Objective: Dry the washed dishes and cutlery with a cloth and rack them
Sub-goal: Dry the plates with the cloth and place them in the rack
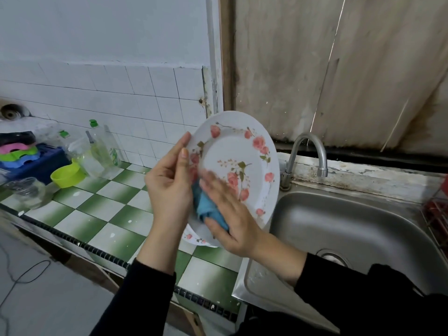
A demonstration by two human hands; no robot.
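The floral plate (242, 151) is gripped at its left rim by the left hand (169, 180), the thumb laid over the front edge and the fingers hidden behind. The plate is held tilted, nearly upright, in the air above the join of surface and sink. Against its lower face a folded blue cloth (208, 207) is pressed by the right hand (228, 214), whose fingers are stretched out fairly flat over the cloth and are blurred, so a wiping stroke is judged to be under way.

Just below the held plate, the edge of a second floral plate (194, 238) can be seen lying on the green-and-white tiled surface (109, 207); whether it has been dried cannot be told. To the right lies the steel sink (339, 226) with its tap (308, 151), and no dishes are seen in the visible part of the basin. At the far right edge a red wire rack (436, 214) is partly in view; what it holds cannot be made out.

The task is therefore judged to be in its drying stage: this plate has yet to be finished and racked, the second plate is unracked, and no cutlery is seen.
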